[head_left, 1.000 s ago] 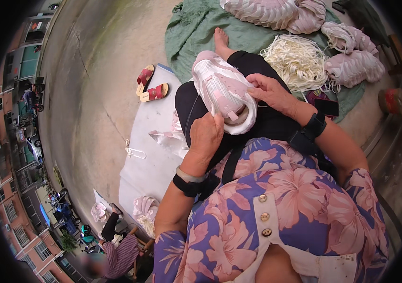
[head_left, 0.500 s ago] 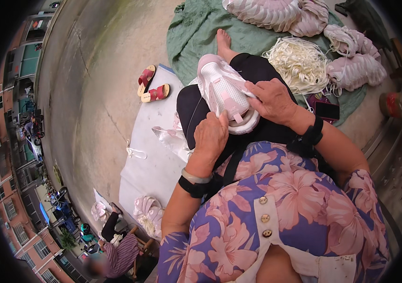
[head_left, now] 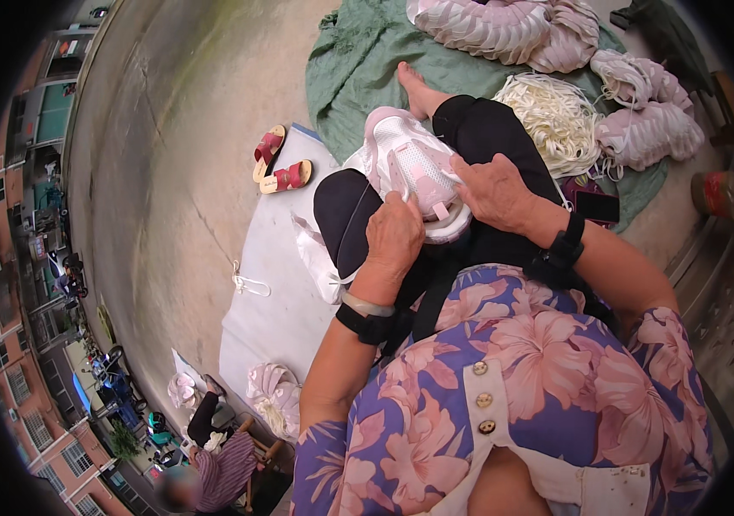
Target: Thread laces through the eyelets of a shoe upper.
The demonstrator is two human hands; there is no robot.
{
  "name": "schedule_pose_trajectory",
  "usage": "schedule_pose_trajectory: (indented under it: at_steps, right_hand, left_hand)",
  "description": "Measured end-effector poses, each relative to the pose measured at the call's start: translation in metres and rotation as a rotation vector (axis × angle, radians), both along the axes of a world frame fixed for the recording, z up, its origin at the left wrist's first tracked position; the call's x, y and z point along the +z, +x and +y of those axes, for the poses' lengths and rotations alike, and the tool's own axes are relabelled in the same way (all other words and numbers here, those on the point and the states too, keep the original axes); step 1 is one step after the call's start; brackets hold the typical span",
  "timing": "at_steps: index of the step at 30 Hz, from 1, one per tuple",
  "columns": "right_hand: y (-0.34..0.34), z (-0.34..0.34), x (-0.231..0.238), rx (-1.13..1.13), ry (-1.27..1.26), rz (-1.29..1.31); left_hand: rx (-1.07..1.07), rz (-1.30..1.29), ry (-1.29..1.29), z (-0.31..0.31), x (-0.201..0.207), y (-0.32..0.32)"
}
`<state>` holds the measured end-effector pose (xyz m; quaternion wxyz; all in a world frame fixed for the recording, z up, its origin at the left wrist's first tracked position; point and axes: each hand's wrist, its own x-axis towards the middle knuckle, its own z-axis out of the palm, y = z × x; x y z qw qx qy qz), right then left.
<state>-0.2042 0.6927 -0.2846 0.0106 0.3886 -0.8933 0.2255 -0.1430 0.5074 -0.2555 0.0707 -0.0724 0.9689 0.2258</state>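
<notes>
A pink and white shoe upper (head_left: 423, 176) with a mesh tongue lies across my lap, its toe pointing away from me. My left hand (head_left: 394, 230) pinches its left edge near the ankle opening. On the opposite edge, the fingers of my right hand (head_left: 498, 193) are closed in a pinch. The fingers hide exactly what each pinch holds, edge or lace. Beside my left knee hangs another white and pink piece (head_left: 322, 258), partly covered by my leg.
To the right, a heap of cream laces (head_left: 548, 120) and bundles of stacked uppers (head_left: 505, 33) lie on a green cloth (head_left: 350, 77). A phone (head_left: 598, 206) is nearby. Red sandals (head_left: 285, 176) stand by a pale sheet (head_left: 268, 318). Another person (head_left: 221, 469) sits lower left.
Both hands have shifted slightly along the opening's edges, with the left a little higher. The shoe upper and my knees have moved a little, and the laces show more fully.
</notes>
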Motion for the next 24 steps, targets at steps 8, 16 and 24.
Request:
schedule_pose_trajectory:
  at_steps: [8, 16, 24]
  right_hand:
    - [0.003, -0.005, 0.001, 0.056, 0.009, -0.004]
    - [-0.064, 0.049, -0.007, -0.105, -0.582, -0.589]
    - [-0.108, 0.142, -0.229, -0.530, -0.081, -0.582]
  left_hand:
    - [-0.042, 0.001, 0.026, -0.007, 0.000, 0.005]
    - [0.080, -0.475, 0.720, -0.049, 0.030, -0.016]
    - [0.282, -0.624, 0.913, -0.063, 0.021, -0.033]
